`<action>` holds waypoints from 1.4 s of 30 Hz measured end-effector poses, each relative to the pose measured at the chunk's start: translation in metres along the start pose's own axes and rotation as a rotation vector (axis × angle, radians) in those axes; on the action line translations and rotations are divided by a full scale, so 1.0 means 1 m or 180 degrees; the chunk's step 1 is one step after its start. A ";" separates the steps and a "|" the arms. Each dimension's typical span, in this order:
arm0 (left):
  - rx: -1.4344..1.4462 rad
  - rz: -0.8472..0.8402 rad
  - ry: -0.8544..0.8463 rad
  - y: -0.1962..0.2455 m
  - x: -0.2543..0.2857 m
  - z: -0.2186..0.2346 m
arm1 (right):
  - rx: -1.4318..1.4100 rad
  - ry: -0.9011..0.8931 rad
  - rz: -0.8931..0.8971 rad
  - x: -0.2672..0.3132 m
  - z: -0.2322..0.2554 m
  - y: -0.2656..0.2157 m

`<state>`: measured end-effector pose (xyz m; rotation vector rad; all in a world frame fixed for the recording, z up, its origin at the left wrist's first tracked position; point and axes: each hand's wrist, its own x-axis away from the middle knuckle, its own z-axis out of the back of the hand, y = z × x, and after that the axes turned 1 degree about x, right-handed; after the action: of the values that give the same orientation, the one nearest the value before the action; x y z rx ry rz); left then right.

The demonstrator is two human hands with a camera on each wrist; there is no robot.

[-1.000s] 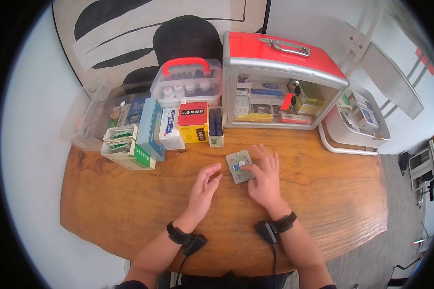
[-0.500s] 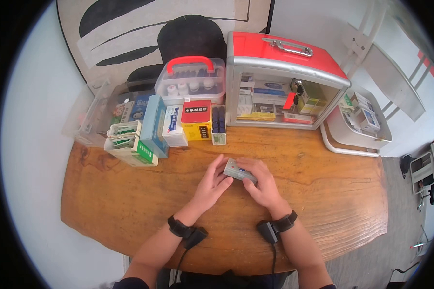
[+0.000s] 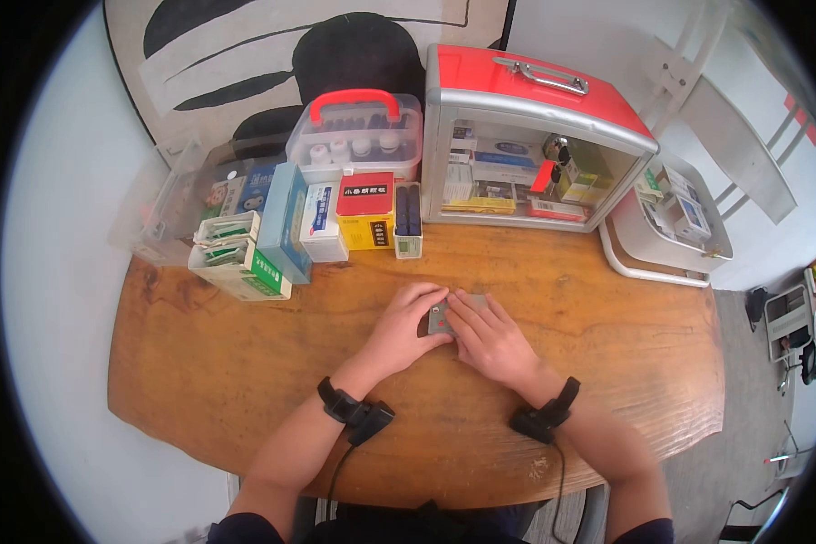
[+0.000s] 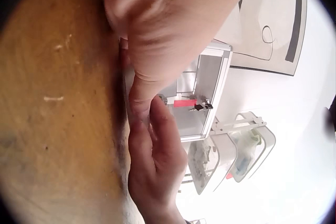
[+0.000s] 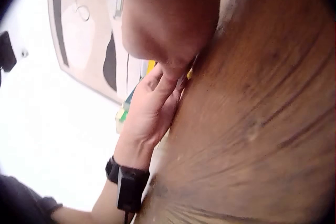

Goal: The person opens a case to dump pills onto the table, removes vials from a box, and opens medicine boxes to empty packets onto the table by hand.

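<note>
A small flat grey pill case [image 3: 437, 319] with coloured bits on its top lies in front of me on the wooden table [image 3: 245, 381]. My left hand [image 3: 397, 328] grips its left edge, thumb on the near side and fingers on the far side. Over the case lies my right hand [image 3: 494, 343], its fingers extended and pressing on the top, so most of the case is hidden. In the left wrist view the right hand [image 4: 157, 166] meets the left thumb. The right wrist view shows the left hand [image 5: 147, 111] close against the right one.
Along the back left stand medicine boxes, among them a red and yellow box [image 3: 366, 227], a blue box [image 3: 284, 222] and a green and white sachet box [image 3: 245, 272]. Behind are a clear case [image 3: 354, 145] with a red handle and a red-topped cabinet [image 3: 535, 100]. A white bin [image 3: 675, 240] stands right.
The left hand has moved right and taken hold of the case. The case was tilted up between both hands half a second ago and now lies flat, the right hand spread over it.
</note>
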<state>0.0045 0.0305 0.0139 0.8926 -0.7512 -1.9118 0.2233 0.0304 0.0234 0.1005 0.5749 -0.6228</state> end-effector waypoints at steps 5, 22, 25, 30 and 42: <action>-0.0290 -0.0027 0.0038 0.007 0.002 -0.004 | 0.0102 -0.0107 0.0463 -0.009 0.011 0.018; -0.0699 0.0012 0.0185 0.010 -0.001 -0.010 | -0.0375 0.0236 -0.1265 0.018 0.012 0.036; -0.0598 -0.0049 0.0248 0.007 -0.001 -0.012 | -0.0070 -0.0190 -0.1284 0.021 0.029 0.031; -0.0638 -0.0050 0.0310 0.016 -0.001 -0.013 | -0.0235 -0.0510 -0.1265 0.031 0.029 0.034; -0.0845 -0.0314 -0.0071 0.025 0.000 -0.003 | -0.0269 -0.0023 -0.0742 0.034 0.042 0.031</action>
<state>0.0182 0.0188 0.0313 0.7552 -0.4583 -2.0535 0.2838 0.0276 0.0376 -0.0490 0.6100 -0.8235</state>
